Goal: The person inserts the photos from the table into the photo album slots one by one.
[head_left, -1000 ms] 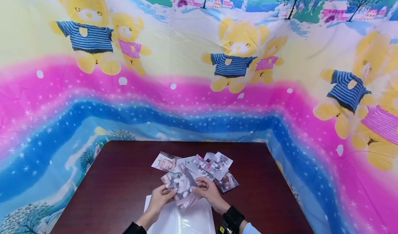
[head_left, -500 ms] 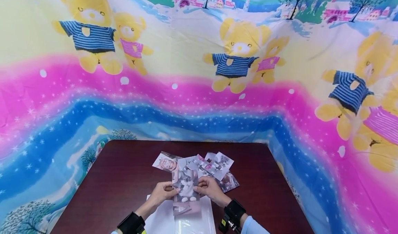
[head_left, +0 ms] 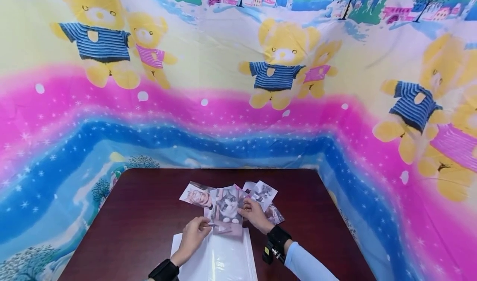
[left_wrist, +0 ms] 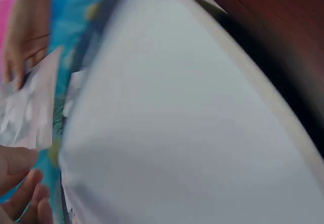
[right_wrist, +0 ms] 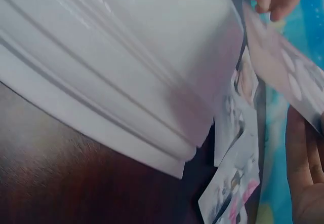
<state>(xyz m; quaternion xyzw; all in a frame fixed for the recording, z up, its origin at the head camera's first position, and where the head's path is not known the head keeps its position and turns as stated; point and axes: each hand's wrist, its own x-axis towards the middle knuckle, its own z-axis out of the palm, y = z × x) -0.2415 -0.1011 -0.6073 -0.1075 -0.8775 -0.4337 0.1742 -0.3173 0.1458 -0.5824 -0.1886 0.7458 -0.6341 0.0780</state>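
A photo print of a grey-and-white cat [head_left: 228, 204] is held tilted up above the far end of a white album [head_left: 231, 254]. My right hand [head_left: 256, 216] pinches its right edge between thumb and fingers. By the lower left corner of the print is my left hand [head_left: 193, 236], its fingers loosely bent. In the left wrist view, the left thumb [left_wrist: 19, 158] lies at the photo's bottom edge, with a gap between it and the fingers below. The album lies open, with clear plastic on the right page and a plain white left page.
Beyond the album, several loose prints overlap on the dark wooden table [head_left: 141, 219]: one with a pinkish picture [head_left: 196, 195] at left, others [head_left: 263, 193] at right. A cloth printed with teddy bears [head_left: 279, 78] hangs around the table.
Both hands held the print's sides half a second ago. The print has since moved up and slightly right with my right hand, and my left hand has come off its left edge.
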